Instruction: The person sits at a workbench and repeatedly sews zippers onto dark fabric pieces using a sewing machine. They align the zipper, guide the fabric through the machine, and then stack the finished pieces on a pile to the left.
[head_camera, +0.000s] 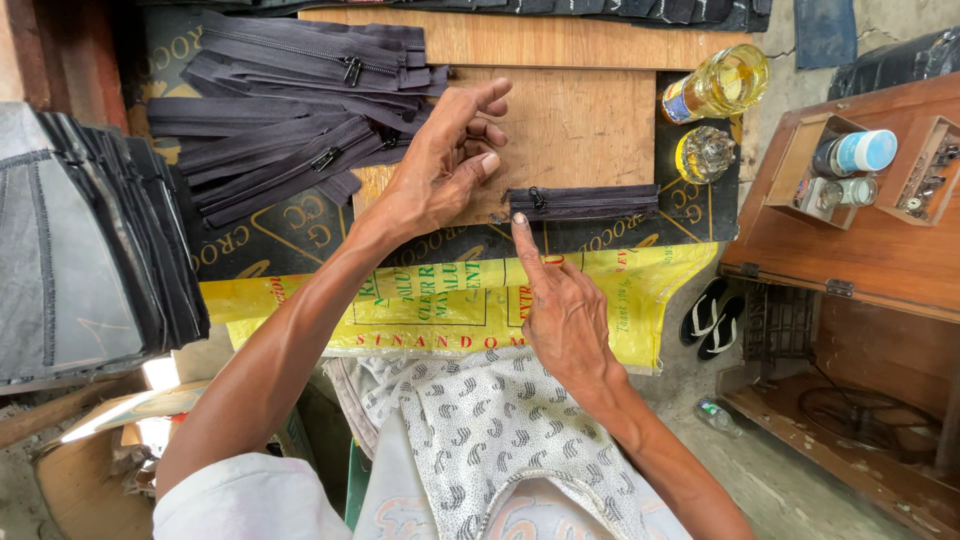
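A short black zipper piece (585, 202) lies flat on the wooden board (580, 120), its slider at the left end. My right hand (562, 305) points with the index finger, whose tip presses the zipper's left end. My left hand (447, 160) hovers just left of the zipper with fingers loosely curled and holds nothing. A heap of longer black zippers (290, 110) lies on the board's left part, behind my left hand.
A stack of grey fabric pieces (85, 240) fills the left. A bottle of yellow liquid (715, 85) and a glass jar (705, 153) lie at the board's right. A wooden sewing-machine table (850, 240) with small bottles stands at the right. A yellow sack (440, 300) covers the near edge.
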